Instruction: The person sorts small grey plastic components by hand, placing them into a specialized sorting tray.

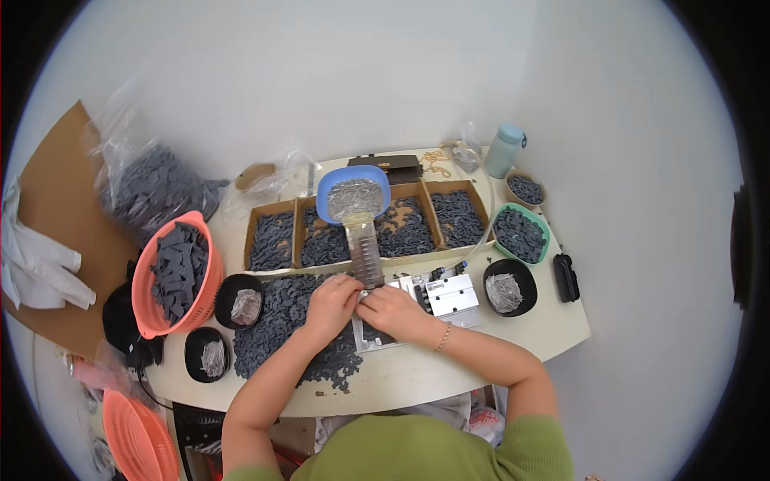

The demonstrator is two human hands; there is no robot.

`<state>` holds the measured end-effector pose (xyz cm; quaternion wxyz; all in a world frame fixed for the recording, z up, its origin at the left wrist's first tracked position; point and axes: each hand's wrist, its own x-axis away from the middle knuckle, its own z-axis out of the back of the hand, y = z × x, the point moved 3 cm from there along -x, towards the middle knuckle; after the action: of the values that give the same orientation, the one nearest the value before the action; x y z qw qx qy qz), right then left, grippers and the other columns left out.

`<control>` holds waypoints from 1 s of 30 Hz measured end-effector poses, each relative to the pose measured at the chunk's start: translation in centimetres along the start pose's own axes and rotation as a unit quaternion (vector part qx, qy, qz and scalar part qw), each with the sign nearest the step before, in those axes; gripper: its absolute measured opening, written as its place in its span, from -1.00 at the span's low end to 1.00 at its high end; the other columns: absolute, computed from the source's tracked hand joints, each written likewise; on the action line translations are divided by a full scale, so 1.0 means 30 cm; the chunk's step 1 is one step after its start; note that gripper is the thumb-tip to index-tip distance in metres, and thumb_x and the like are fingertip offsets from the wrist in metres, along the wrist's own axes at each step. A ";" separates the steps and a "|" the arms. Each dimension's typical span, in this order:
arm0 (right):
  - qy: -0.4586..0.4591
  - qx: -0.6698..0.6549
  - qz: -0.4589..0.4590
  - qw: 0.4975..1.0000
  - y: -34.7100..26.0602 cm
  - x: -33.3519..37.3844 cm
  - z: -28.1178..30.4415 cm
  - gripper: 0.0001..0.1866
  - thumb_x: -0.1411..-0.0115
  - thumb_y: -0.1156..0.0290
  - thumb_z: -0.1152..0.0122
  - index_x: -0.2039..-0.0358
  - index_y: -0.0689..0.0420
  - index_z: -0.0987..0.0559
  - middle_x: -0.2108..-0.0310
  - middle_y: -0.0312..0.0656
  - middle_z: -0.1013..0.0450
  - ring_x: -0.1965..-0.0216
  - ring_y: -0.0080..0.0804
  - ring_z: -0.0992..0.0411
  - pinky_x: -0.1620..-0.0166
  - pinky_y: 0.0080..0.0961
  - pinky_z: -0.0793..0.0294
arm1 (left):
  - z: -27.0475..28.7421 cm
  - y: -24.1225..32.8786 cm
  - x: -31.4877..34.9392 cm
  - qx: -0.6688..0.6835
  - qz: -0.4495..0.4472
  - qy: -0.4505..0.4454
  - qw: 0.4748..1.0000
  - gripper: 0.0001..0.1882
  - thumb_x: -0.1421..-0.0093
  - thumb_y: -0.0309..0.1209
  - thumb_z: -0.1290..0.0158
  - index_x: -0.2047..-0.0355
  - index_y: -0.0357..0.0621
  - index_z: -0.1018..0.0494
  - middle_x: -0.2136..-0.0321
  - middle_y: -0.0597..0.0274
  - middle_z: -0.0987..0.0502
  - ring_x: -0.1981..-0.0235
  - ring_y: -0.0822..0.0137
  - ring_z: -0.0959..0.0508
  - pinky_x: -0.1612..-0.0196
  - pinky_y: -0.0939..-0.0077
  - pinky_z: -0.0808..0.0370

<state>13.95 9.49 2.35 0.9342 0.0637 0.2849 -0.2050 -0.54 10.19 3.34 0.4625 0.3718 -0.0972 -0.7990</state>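
Close fingertip work is being done at the foot of the clear chute (365,250), where the left hand (330,306) and the right hand (395,311) are brought together, fingers bent inward and tips nearly meeting. Whether anything is pinched between them cannot be told — the meeting point is covered by the fingers themselves.

With the hands taken as the centre of the dial, the chute is set at 12 o'clock, and the blue tray (323,200) of loose metal pins (354,197) is seen farther out on the same line. The fixture plate (358,337), partly hidden by the hands, is shown toward 6 o'clock, and the silver block (451,295) is placed at 3 o'clock. Small dark grey pieces (285,313) are heaped toward 9 o'clock, within easy reach of the left hand.

The step in hand is judged to be the handling of small parts at the chute's lower end, over the plate. For the next move, a light and steady touch seems to be called for — both sets of fingertips should be kept in line with the chute, and the plate should not be nudged.
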 end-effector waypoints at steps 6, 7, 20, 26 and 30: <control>-0.065 0.023 -0.017 0.997 -0.065 0.065 0.057 -0.71 -0.02 0.42 -0.08 0.20 0.18 -0.52 0.14 -0.09 -0.49 0.06 -0.25 -0.45 0.08 -0.43 -0.44 | -0.016 0.021 0.032 -0.040 -0.060 -0.033 0.997 -0.84 0.03 -0.57 -0.10 0.37 -0.17 -0.49 0.38 0.17 -0.51 0.33 0.10 -0.54 0.28 0.32 -0.50; -0.074 -0.036 -0.037 0.996 -0.048 0.078 0.086 -0.73 -0.05 0.44 -0.08 0.20 0.14 -0.53 0.07 -0.08 -0.48 0.04 -0.22 -0.46 0.05 -0.39 -0.45 | -0.021 0.029 0.045 -0.075 -0.075 -0.056 0.993 -0.82 0.03 -0.55 -0.10 0.35 -0.17 -0.49 0.35 0.18 -0.51 0.31 0.11 -0.53 0.28 0.33 -0.51; -0.058 0.066 -0.522 0.848 0.687 0.587 0.398 -0.84 -0.02 0.42 -0.27 0.34 0.12 -0.61 0.37 -0.09 -0.55 0.28 -0.13 -0.52 0.18 -0.28 -0.49 | -0.032 0.108 0.137 -0.227 -0.165 -0.098 0.955 -0.63 0.03 -0.54 0.00 0.16 -0.37 -0.47 0.08 -0.09 -0.50 0.03 0.05 -0.50 0.01 0.27 -0.47; -0.013 0.108 -0.507 0.855 0.640 0.543 0.438 -0.90 -0.01 0.54 -0.23 0.40 0.19 -0.54 0.41 -0.04 -0.53 0.31 -0.10 -0.51 0.23 -0.29 -0.49 | 0.058 0.103 0.168 -0.121 -0.098 -0.100 0.983 -0.63 0.06 -0.57 -0.09 0.17 -0.27 -0.50 0.04 0.00 -0.49 -0.04 0.01 -0.45 -0.08 0.18 -0.38; 0.082 -0.122 -0.452 0.880 0.479 0.348 0.429 -0.92 -0.09 0.58 -0.17 0.36 0.21 -0.56 0.35 -0.08 -0.52 0.33 -0.27 -0.52 0.27 -0.42 -0.49 | 0.237 0.113 0.209 -0.129 -0.016 -0.022 0.991 -0.69 0.06 -0.55 -0.18 0.23 -0.17 -0.53 0.09 0.06 -0.50 -0.03 0.00 -0.45 -0.08 0.18 -0.37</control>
<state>34.37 15.88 7.22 0.7139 -0.1698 0.3810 -0.5625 -4.99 1.90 6.87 0.4913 0.2933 0.0025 -0.8201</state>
